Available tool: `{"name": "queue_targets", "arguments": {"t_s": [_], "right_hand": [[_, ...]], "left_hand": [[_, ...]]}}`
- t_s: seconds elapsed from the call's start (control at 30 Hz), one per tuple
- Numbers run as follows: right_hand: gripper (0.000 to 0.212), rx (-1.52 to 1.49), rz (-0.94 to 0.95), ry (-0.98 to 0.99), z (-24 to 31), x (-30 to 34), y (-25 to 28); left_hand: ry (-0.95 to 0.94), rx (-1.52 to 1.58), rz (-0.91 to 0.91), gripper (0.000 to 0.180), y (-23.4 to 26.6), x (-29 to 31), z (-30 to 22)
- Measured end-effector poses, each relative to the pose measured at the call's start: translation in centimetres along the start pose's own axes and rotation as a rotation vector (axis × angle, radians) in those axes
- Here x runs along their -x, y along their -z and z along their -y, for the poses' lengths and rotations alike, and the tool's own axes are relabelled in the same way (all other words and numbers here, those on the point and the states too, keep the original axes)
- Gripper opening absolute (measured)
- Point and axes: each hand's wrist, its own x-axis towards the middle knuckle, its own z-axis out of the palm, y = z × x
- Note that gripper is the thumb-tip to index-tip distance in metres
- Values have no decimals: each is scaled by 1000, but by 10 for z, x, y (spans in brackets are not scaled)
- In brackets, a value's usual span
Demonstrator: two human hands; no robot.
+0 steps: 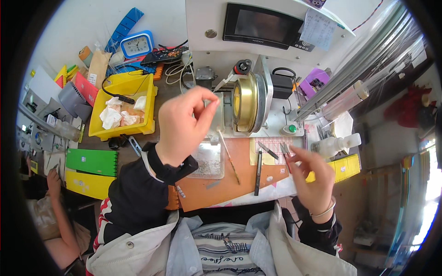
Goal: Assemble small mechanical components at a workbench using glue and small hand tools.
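Note:
My left hand (184,122) is raised in front of the machine, thumb and forefinger pinched together; whatever they hold is too small to make out. Behind it stands a gold-coloured wheel (243,102) on a metal mount. Lower at the right, my right hand (314,174) has its fingers curled at the red handles of small cutters (286,154), whose jaws point away from me. Left of the cutters lie a small dark-handled blade (268,150) and a black pen-shaped tool (258,173). A thin stick (229,158) rests beside a clear plastic tray (212,174), partly under my left wrist.
A yellow bin (122,132) with crumpled tissues stands at left, near a blue clock (137,43). Green (91,162) and yellow boards lie below it. A clear bottle (335,145) stands at right. A screen (258,26) is above. Another person's hand (54,181) shows far left.

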Motion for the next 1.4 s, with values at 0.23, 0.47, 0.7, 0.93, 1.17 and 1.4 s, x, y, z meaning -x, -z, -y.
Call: {"name": "queue_targets", "arguments": {"t_s": [0.23, 0.47, 0.7, 0.93, 1.17, 1.4], "right_hand": [[21, -569, -140, -239, -34, -72, -30], [26, -435, -12, -58, -63, -106, -78], [17, -243, 37, 55, -67, -117, -90], [10, -406, -126, -197, -43, -62, -39], [7, -595, -45, -42, 5, -10, 6], [11, -579, -23, 39, 13, 1, 23]], "left_hand": [[19, -59, -161, 8, -11, -34, 11], [-46, -158, 5, 9, -34, -29, 3], [-52, -230, -24, 11, -43, -27, 6], [-76, -2, -11, 13, 0, -10, -11], [-510, 85, 211, 26, -2, -15, -90], [-602, 32, 364, 21, 3, -10, -110]]}}
